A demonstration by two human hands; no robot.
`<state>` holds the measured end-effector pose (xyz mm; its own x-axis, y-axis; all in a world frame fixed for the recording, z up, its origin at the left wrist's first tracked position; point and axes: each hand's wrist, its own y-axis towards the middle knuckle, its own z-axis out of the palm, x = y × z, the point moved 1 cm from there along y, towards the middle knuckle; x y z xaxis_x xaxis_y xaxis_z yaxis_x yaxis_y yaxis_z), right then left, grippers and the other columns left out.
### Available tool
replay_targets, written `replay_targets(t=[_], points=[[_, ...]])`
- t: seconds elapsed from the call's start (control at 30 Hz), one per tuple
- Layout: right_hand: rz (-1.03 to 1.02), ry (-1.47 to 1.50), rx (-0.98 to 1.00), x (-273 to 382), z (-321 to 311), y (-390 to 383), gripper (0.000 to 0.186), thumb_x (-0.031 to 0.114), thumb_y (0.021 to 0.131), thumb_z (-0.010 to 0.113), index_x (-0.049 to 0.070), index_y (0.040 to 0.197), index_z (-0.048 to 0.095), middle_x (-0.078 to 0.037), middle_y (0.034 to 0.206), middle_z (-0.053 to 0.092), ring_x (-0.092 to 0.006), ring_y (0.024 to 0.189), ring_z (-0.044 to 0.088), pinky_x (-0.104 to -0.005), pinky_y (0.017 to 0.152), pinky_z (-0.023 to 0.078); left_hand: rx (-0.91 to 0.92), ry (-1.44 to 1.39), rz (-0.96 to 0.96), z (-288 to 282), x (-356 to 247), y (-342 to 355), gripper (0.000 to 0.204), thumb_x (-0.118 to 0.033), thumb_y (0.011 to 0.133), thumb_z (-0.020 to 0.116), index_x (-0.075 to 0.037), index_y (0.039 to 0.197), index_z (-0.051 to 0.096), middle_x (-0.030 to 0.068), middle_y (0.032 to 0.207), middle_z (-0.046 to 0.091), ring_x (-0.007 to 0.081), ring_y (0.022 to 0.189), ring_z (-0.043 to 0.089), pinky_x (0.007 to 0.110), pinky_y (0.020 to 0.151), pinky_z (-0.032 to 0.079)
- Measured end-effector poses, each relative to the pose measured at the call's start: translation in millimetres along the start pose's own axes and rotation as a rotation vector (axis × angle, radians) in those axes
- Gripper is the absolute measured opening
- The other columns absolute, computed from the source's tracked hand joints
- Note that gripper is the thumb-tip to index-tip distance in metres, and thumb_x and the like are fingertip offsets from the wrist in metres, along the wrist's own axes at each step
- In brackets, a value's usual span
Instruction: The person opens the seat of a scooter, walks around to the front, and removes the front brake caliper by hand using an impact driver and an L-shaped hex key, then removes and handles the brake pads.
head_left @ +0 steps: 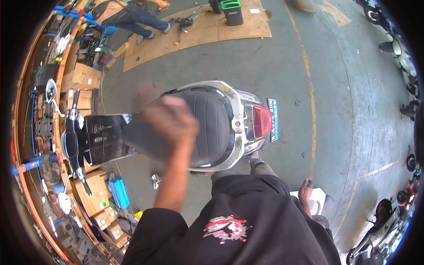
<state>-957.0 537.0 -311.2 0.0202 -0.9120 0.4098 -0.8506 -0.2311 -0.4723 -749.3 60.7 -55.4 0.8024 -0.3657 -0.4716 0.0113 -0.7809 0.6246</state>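
Note:
My left hand (pixel 170 121), smeared by motion, is over the black padded seat (pixel 207 128) of a scooter; a pinkish patch shows at it, but I cannot make out fingers or anything held. The scooter lies crosswise below me, its handlebar (pixel 76 137) and mirrors at left, its silver grab rail (pixel 237 123) and red tail light (pixel 262 120) at right. My right hand (pixel 305 192) hangs low at my right side, fingers slightly bent with nothing visible in them, beside a white object (pixel 321 201) partly hidden by my body.
Shelving with cardboard boxes (pixel 79 77) and a blue bundle (pixel 118 192) lines the left. Another person (pixel 141 24) stands on flattened cardboard (pixel 198 39) at the top, near a dark bin (pixel 232 15). Parked two-wheelers (pixel 382 223) line the right. A yellow line (pixel 311 110) crosses the floor.

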Motion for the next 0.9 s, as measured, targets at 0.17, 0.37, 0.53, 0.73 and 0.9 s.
replay_targets(t=[0.17,0.37,0.53,0.73,0.9], points=[[-0.005,-0.069,-0.092,-0.6,-33.8,-11.2,0.049,0.039,0.098,0.036,-0.003,0.118,0.05,-0.031,0.108,0.055,-0.0433,0.105,0.051,-0.0511,0.084,0.041,0.39,0.022,0.375,77.2,51.7,-93.5,0.037,-0.035,0.082,0.059,-0.007,0.107,0.061,0.0136,0.109,0.058,0.0321,0.114,0.047,0.051,0.1,0.028],[-0.088,-0.124,0.063,8.7,5.3,29.6,0.051,0.043,0.097,0.038,-0.004,0.112,0.053,-0.029,0.102,0.06,-0.0438,0.097,0.056,-0.048,0.082,0.042,0.936,0.05,0.768,79.8,44.8,-75.9,0.03,-0.028,0.077,0.063,-0.009,0.1,0.067,0.0095,0.113,0.062,0.0296,0.119,0.049,0.048,0.108,0.027],[-0.086,-0.095,0.241,50.2,44.0,35.2,0.048,0.043,0.094,0.044,0.0,0.111,0.057,-0.025,0.102,0.063,-0.0414,0.097,0.06,-0.0468,0.083,0.046,1.294,0.419,1.099,53.7,34.9,-99.1,0.032,-0.023,0.076,0.058,-0.01,0.103,0.069,0.0095,0.121,0.06,0.026,0.127,0.043,0.05,0.114,0.016],[-0.171,-0.022,0.328,74.4,63.5,39.9,0.049,0.044,0.093,0.044,0.0,0.112,0.058,-0.025,0.097,0.065,-0.0423,0.095,0.061,-0.0469,0.082,0.046,1.321,0.47,1.168,54.5,31.4,-93.6,0.039,-0.031,0.071,0.06,-0.011,0.103,0.07,0.0098,0.124,0.058,0.0258,0.13,0.04,0.049,0.116,0.011],[-0.164,0.028,0.206,32.6,45.9,52.6,0.048,0.045,0.093,0.047,-0.001,0.105,0.057,-0.018,0.085,0.063,-0.0291,0.073,0.062,-0.039,0.064,0.049,1.366,0.285,1.052,51.3,36.2,-87.3,0.047,-0.04,0.069,0.058,-0.011,0.105,0.069,0.011,0.127,0.056,0.0258,0.131,0.039,0.049,0.116,0.011]])
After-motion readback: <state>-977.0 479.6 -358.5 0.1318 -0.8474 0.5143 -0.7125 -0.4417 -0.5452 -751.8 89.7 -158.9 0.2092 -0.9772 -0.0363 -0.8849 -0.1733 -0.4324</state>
